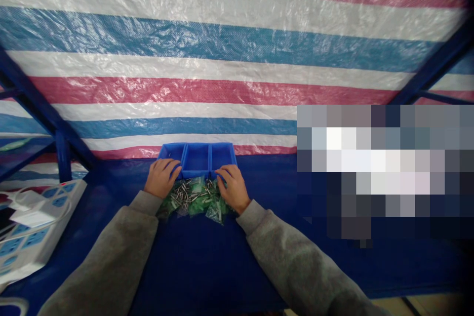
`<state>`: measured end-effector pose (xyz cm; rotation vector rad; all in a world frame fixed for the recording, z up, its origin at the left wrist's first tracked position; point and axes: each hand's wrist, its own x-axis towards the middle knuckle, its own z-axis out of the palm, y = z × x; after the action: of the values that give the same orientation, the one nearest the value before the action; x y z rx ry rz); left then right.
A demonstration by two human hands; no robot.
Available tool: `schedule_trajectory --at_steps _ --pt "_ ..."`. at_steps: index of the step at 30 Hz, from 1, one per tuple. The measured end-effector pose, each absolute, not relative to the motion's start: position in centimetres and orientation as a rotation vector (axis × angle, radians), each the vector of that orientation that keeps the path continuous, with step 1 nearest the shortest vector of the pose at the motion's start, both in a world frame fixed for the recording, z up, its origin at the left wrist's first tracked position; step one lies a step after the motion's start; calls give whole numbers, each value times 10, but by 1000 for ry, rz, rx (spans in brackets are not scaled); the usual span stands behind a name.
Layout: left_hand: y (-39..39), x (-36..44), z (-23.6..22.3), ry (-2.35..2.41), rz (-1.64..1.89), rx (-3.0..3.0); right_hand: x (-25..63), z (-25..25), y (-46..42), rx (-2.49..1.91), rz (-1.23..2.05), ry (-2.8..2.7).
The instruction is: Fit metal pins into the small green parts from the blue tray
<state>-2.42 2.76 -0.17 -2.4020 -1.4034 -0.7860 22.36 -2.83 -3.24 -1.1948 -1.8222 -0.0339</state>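
Note:
A heap of small metal screws and green plastic bags lies on the blue table in front of a blue tray with three compartments. My left hand rests at the heap's left edge, fingers curled toward the tray's left compartment. At the heap's right edge sits my right hand, its fingers bent down onto the bags and screws. What either hand pinches is too small to make out. Both arms wear grey sleeves.
A white and blue power strip with a white plug sits at the left table edge. A striped red, white and blue tarp hangs behind. Blue shelf posts stand left and right. A blurred patch covers the right.

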Motion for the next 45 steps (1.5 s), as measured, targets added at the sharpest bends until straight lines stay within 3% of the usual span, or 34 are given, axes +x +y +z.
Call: schedule_trajectory --at_steps 3,12,29,35,45 --pt "9 -13 8 -1304 -844 -2424 219 -26 -37 -1202 -19 -1937" --pt "-17 11 0 -1077 -540 -2678 213 -30 -40 -1281 -26 -1964" --pt "-12 13 -15 -1063 -646 -2579 207 -31 -40 -1184 5 -1799" --pt "-11 8 -11 -1036 -761 -2528 207 -29 -41 -1180 58 -1723" --pt "-19 9 -5 -1124 -1246 -2448 206 -26 -41 -1107 121 -1760"
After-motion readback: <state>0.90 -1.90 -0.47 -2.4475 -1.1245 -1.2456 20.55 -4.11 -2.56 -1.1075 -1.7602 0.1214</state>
